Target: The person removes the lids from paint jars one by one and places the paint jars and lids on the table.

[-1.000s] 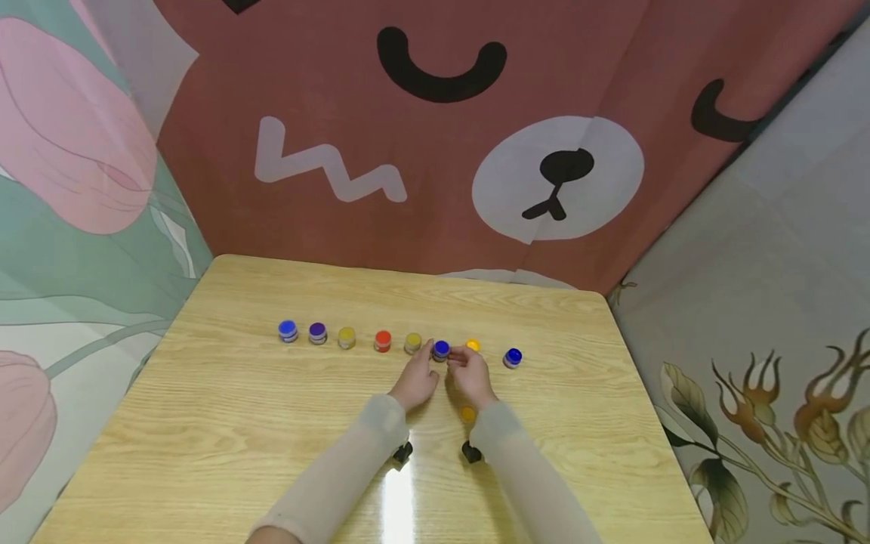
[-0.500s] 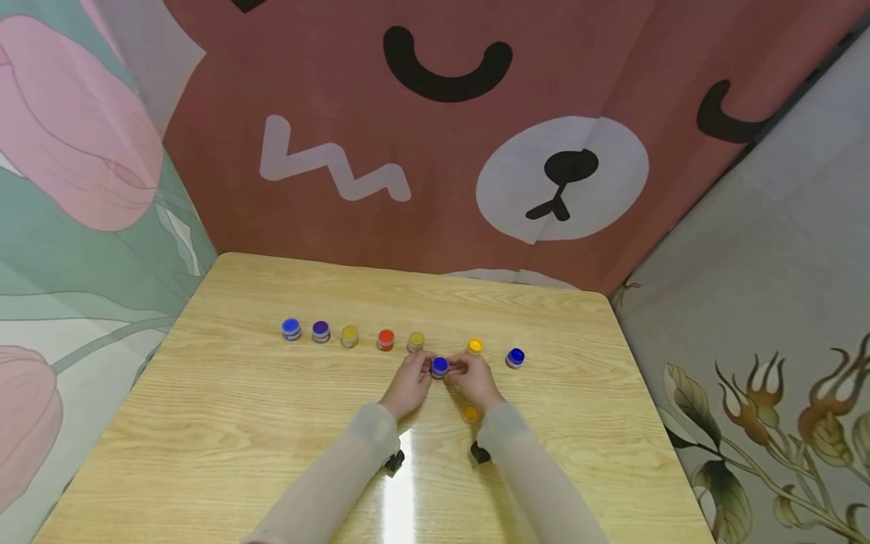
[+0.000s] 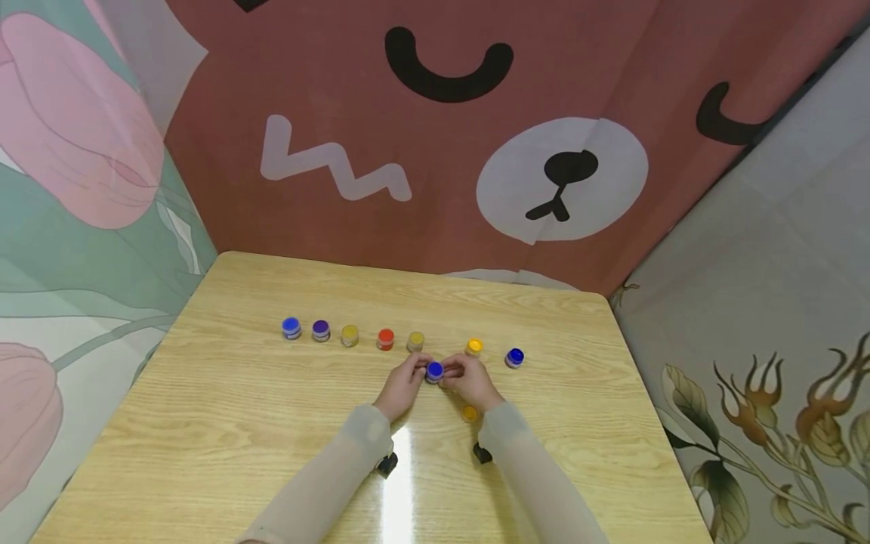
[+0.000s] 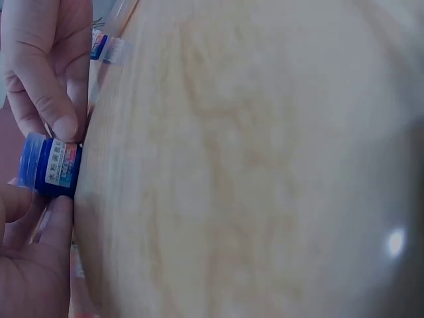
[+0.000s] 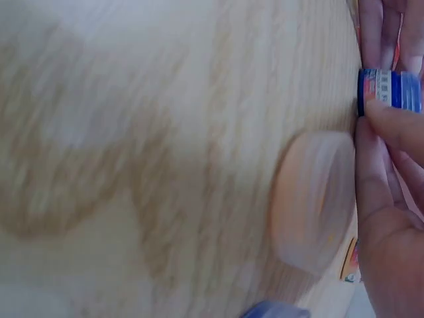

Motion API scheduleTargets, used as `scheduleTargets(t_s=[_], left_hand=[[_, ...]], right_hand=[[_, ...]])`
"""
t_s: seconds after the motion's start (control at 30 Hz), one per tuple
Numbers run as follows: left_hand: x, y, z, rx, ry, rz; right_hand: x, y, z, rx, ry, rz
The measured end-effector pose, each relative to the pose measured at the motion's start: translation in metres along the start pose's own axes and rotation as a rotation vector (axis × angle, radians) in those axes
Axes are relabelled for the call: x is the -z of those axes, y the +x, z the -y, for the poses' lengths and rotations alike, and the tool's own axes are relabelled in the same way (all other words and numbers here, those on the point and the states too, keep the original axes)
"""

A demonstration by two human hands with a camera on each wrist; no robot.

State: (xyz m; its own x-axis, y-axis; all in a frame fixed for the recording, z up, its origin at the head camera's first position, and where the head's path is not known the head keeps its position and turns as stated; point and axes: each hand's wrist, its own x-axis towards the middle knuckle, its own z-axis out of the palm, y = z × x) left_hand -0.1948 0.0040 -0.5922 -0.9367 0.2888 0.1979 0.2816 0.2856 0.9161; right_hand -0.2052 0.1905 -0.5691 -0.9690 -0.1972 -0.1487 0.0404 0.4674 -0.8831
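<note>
A small blue paint jar (image 3: 434, 372) with a translucent lid stands on the table between my hands. My left hand (image 3: 399, 387) grips its left side, and my right hand (image 3: 472, 382) pinches the other side. In the right wrist view, my right thumb lies over the label of the paint jar (image 5: 384, 89). The left wrist view shows fingertips of both hands against the paint jar (image 4: 58, 165). Close to my right wrist lies a loose orange-tinted round lid (image 3: 470, 413), which looks translucent and hollow in the right wrist view.
Behind my hands runs a row of paint jars: light blue (image 3: 291, 328), purple (image 3: 321, 330), ochre (image 3: 350, 335), red (image 3: 385, 339) and another ochre (image 3: 415, 341). Bright yellow-orange (image 3: 474, 346) and dark blue (image 3: 515, 357) jars stand farther right. A blue object (image 5: 275, 310) is partly cut off.
Both hands have drawn the blue paint jar out of the row, toward the person and slightly left. The other jars and the orange lid stay in place.
</note>
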Motion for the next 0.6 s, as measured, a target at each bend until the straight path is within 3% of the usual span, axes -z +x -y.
scheduleTargets(t_s=[0.4,0.6], left_hand=[[0.001,0.001,0.014,-0.070,0.040,0.047],[0.004,0.001,0.017,-0.043,0.027,0.071]], right_hand=[[0.004,0.005,-0.008,-0.011,0.037,0.040],[0.004,0.007,-0.010,-0.008,0.053,0.061]])
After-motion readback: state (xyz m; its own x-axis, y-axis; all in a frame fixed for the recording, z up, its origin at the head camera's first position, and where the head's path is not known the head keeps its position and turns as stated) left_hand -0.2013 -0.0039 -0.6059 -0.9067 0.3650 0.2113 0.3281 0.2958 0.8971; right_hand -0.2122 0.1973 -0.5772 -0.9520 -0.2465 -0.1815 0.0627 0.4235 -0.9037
